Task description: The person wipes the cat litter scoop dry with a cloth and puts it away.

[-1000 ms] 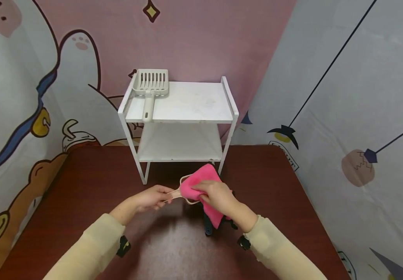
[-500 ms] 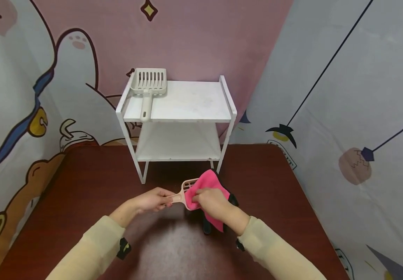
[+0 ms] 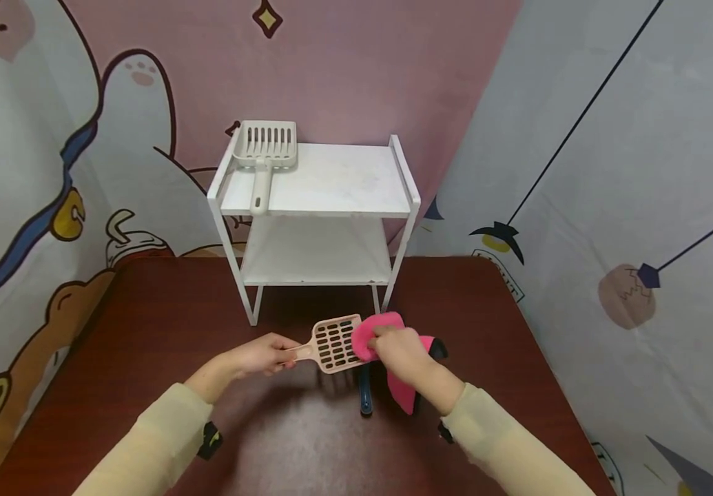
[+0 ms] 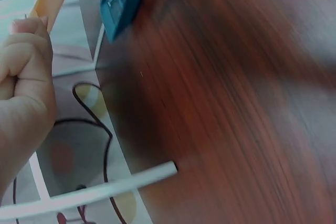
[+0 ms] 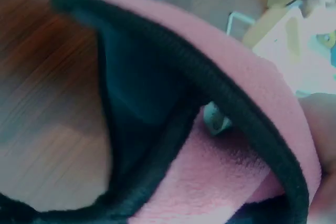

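Observation:
My left hand [image 3: 264,355] grips the handle of a beige slotted litter scoop [image 3: 335,343], its perforated head pointing right above the table. In my right hand [image 3: 401,350] a pink cloth [image 3: 379,331] with dark edging is bunched, lying against the right end of the scoop's head. The rest of the cloth hangs below the hand; the right wrist view shows its folds [image 5: 210,182] and dark border close up. A blue scoop [image 3: 365,393] lies on the table under them, its handle toward me and its head mostly hidden. In the left wrist view its blue end [image 4: 122,6] shows.
At the back of the brown table [image 3: 164,303] stands a white two-tier shelf [image 3: 344,182]. A white slotted litter scoop [image 3: 266,148] lies on its top tier at the left, handle toward me. Cartoon-printed walls [image 3: 356,62] enclose the table behind and at the sides.
The right hand has moved right with the cloth, which covered most of the beige scoop's head before and now only overlaps its right end. The left hand has shifted slightly left.

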Tool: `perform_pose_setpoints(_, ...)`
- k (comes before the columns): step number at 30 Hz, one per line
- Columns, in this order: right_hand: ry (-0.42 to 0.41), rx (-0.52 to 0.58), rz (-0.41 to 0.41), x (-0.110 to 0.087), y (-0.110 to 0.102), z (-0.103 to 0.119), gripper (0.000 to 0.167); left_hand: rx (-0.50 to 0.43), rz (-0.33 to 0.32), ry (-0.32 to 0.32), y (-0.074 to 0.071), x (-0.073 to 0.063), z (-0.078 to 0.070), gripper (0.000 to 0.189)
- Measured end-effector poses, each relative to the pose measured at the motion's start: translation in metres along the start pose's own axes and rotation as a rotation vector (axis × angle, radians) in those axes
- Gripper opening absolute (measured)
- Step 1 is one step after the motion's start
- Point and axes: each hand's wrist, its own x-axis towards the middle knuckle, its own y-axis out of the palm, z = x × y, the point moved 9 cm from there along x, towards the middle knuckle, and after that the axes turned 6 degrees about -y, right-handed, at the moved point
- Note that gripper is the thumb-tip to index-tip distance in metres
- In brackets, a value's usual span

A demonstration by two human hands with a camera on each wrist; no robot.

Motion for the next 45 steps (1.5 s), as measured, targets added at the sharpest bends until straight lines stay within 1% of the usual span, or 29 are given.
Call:
perform_pose_setpoints(3,0.061,0.0,0.0,-0.005,0.003,-0.017,0.019,-0.005,0.011,0.001,-0.006,-0.005,0.004,0.026)
perform_pose_setpoints(4,0.08,0.011,-0.015,-0.006,0.002,-0.022,0.019,-0.012,0.016,-0.004,-0.007,-0.006,0.005,0.026)
perform_pose_setpoints(7,0.116,0.048,-0.107,-0.005,-0.011,-0.031,0.021,-0.013,0.026,-0.031,-0.008,-0.008,0.008,0.025)
perform_pose_setpoints(9,0.13,0.073,-0.206,-0.002,-0.026,-0.031,0.024,0.003,0.022,-0.054,-0.006,-0.008,0.01,0.023)
perform_pose_setpoints(11,0.113,0.097,-0.306,0.001,-0.041,-0.024,0.027,0.018,0.024,-0.07,-0.003,-0.006,0.012,0.022)
perform_pose_setpoints(12,0.091,0.109,-0.348,0.003,-0.047,-0.018,0.028,0.022,0.026,-0.075,-0.001,-0.004,0.012,0.021)
perform_pose_setpoints(14,0.02,0.128,-0.406,0.008,-0.055,-0.001,0.029,0.021,0.032,-0.083,0.004,-0.001,0.012,0.02)
perform_pose_setpoints(15,-0.022,0.128,-0.415,0.011,-0.056,0.009,0.028,0.021,0.038,-0.083,0.007,0.0,0.01,0.02)
perform_pose_setpoints(17,-0.096,0.137,-0.401,0.017,-0.052,0.026,0.025,0.02,0.051,-0.08,0.012,0.002,0.006,0.021)
perform_pose_setpoints(18,-0.116,0.14,-0.382,0.019,-0.048,0.033,0.023,0.03,0.058,-0.072,0.015,0.003,0.003,0.021)
perform_pose_setpoints(20,-0.109,0.164,-0.333,0.023,-0.038,0.038,0.02,0.036,0.057,-0.065,0.019,0.004,-0.002,0.022)
perform_pose_setpoints(22,-0.069,0.185,-0.295,0.025,-0.03,0.038,0.019,0.044,0.044,-0.059,0.02,0.003,-0.007,0.024)
perform_pose_setpoints(24,-0.028,0.189,-0.281,0.025,-0.025,0.035,0.019,0.047,0.025,-0.061,0.02,0.001,-0.009,0.025)
perform_pose_setpoints(27,-0.012,0.156,-0.265,0.023,-0.021,0.031,0.02,0.045,0.014,-0.062,0.02,0.0,-0.009,0.025)
perform_pose_setpoints(30,-0.009,0.12,-0.215,0.022,-0.015,0.028,0.023,0.051,0.017,-0.055,0.022,0.001,-0.009,0.025)
perform_pose_setpoints(34,0.022,0.091,-0.153,0.019,-0.009,0.02,0.025,0.069,0.007,-0.058,0.02,0.001,-0.009,0.027)
perform_pose_setpoints(38,0.038,0.07,-0.152,0.016,-0.011,0.011,0.025,0.076,-0.004,-0.061,0.016,0.0,-0.008,0.029)
perform_pose_setpoints(41,0.062,0.063,-0.14,0.011,-0.009,-0.001,0.021,0.11,-0.003,-0.048,0.012,-0.003,-0.006,0.026)
perform_pose_setpoints(45,0.14,0.071,-0.098,0.005,-0.006,-0.027,0.021,0.168,-0.003,-0.048,0.003,-0.012,-0.005,0.023)
